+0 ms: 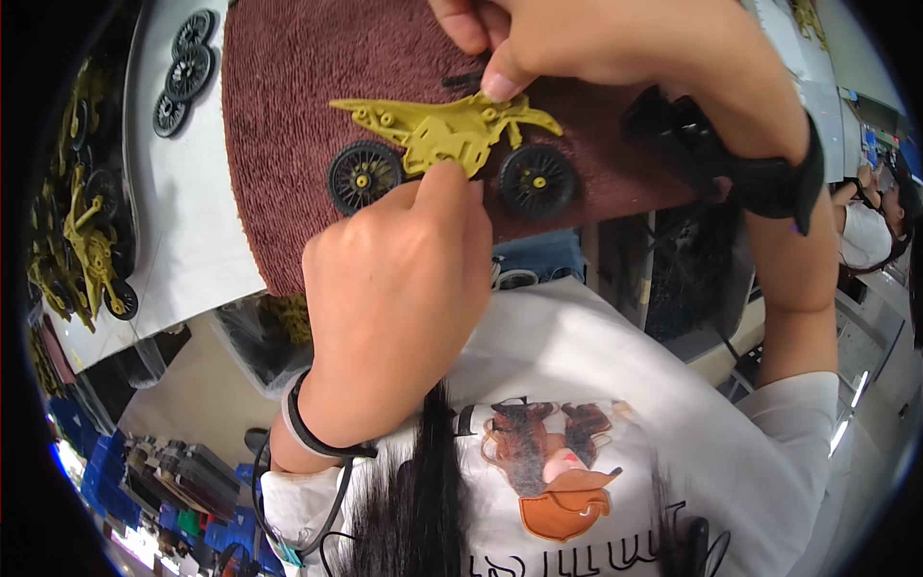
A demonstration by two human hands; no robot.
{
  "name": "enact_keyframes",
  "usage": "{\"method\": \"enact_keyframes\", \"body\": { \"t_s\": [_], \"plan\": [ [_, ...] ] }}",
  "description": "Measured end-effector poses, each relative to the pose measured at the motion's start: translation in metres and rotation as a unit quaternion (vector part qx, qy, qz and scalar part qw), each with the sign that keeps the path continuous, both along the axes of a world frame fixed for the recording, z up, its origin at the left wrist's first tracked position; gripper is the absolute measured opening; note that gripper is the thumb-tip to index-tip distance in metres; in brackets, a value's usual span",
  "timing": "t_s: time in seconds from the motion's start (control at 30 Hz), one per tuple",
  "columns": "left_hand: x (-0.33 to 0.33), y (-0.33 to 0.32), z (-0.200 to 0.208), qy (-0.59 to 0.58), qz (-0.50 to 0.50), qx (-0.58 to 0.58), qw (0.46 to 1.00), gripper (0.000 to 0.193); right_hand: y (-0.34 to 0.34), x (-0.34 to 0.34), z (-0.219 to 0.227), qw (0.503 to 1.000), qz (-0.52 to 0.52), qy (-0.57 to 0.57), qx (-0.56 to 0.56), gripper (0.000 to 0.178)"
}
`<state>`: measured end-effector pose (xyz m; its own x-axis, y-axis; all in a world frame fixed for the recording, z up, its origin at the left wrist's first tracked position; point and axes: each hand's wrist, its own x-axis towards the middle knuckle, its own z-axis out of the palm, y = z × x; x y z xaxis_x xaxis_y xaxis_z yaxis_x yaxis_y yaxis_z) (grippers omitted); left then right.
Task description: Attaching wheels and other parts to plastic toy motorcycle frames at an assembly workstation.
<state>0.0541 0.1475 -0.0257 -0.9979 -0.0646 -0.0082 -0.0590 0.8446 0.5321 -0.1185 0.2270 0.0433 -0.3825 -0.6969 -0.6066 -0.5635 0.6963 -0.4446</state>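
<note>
A yellow toy motorcycle (447, 135) with two black spoked wheels lies on its side on a brown towel. My left hand (399, 255) pinches the lower middle of its frame, between the wheels. At the upper front of the toy, my right hand (538, 53) is closed, its thumb pressing where the handlebar sits. Just past the body, a slim black part (463, 81) shows beside the right fingertips; whether they grip it is hidden. The rear wheel (363, 180) is close to my left knuckles, the front wheel (536, 183) to their right.
Several loose black wheels (189, 72) lie on the white table (192, 212) left of the towel (279, 163). More yellow toy motorcycles (91, 245) are heaped at the far left. Dark bins (687, 274) stand below the table edge. Another person (870, 226) is at the far right.
</note>
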Motion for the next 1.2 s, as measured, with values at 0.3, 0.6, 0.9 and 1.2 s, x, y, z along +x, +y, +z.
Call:
{"method": "enact_keyframes", "body": {
  "t_s": [0.3,0.6,0.9,1.2],
  "plan": [
    [0.011,-0.007,0.014,-0.05,0.013,0.081,0.995,0.027,0.135,0.009,-0.02,0.925,-0.264,0.135,-0.239,0.027],
    [0.019,-0.035,0.021,0.018,0.013,0.183,0.983,0.015,0.153,0.045,-0.019,0.913,-0.205,0.316,-0.157,0.047],
    [-0.013,-0.039,0.015,0.221,-0.089,0.211,0.948,0.039,0.06,0.062,-0.064,0.685,-0.154,-0.156,-0.695,0.064],
    [-0.005,-0.059,0.013,0.173,-0.111,0.033,0.978,0.046,0.056,0.071,-0.068,0.795,-0.143,0.028,-0.589,0.05]
  ]
}}
